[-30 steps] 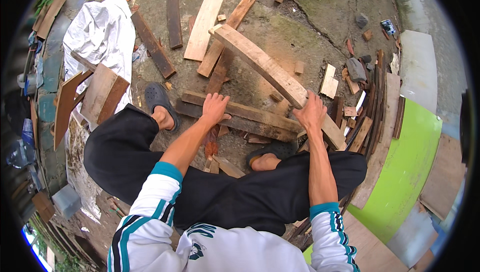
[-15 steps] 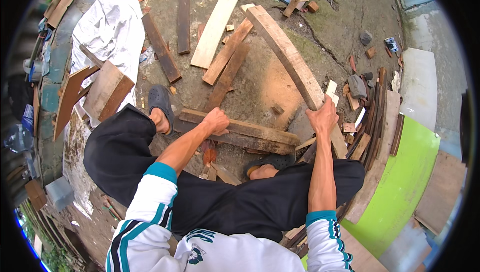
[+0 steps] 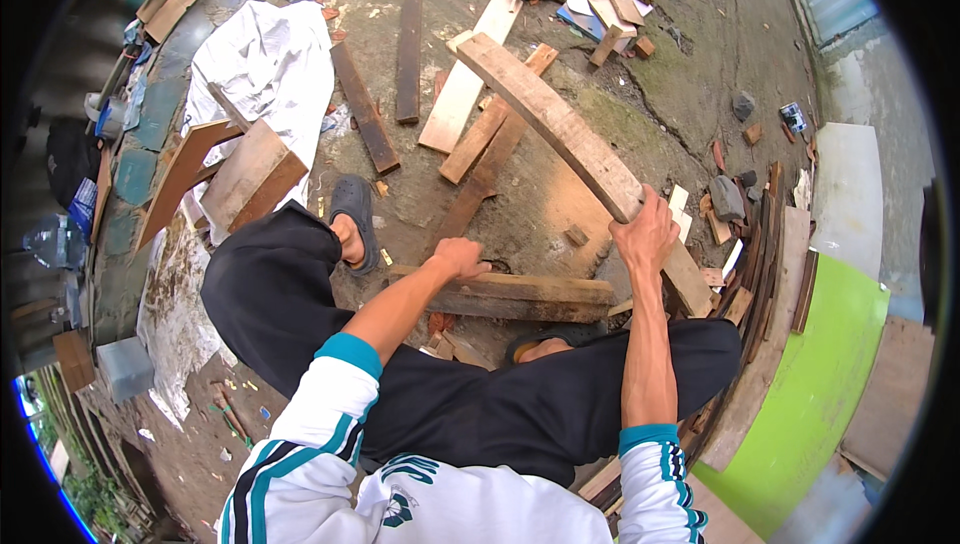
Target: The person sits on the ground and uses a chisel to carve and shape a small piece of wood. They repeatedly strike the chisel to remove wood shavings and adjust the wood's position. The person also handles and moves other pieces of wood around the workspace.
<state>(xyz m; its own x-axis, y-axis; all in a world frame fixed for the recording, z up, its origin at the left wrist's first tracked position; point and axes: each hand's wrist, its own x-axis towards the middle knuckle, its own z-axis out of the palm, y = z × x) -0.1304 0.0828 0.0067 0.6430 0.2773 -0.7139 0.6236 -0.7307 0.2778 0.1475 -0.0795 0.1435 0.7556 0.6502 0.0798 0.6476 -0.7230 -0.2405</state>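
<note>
My right hand (image 3: 648,234) grips the near end of a long wooden plank (image 3: 555,124), which is raised and slants away to the upper left. Its far end hangs above a pale board (image 3: 470,74) and a brown board (image 3: 480,144) on the ground. My left hand (image 3: 462,258) is closed at the upper edge of a thick wooden beam (image 3: 540,289) lying across in front of me; its fingertips are partly hidden. Below that beam, my dark clog (image 3: 560,334) shows in part. The other clog (image 3: 353,219) stands near the beam's left end.
Dark boards (image 3: 365,109) lie ahead on the ground. A white cloth (image 3: 270,74) spreads at the left, beside propped wood blocks (image 3: 255,174). Wood strips (image 3: 765,244) and a green panel (image 3: 820,364) lie at the right. Scraps (image 3: 615,19) are heaped at the far side.
The far end of the plank in my right hand has swung left. My left hand stays closed at the beam. The whole view has shifted, so ground things appear further right.
</note>
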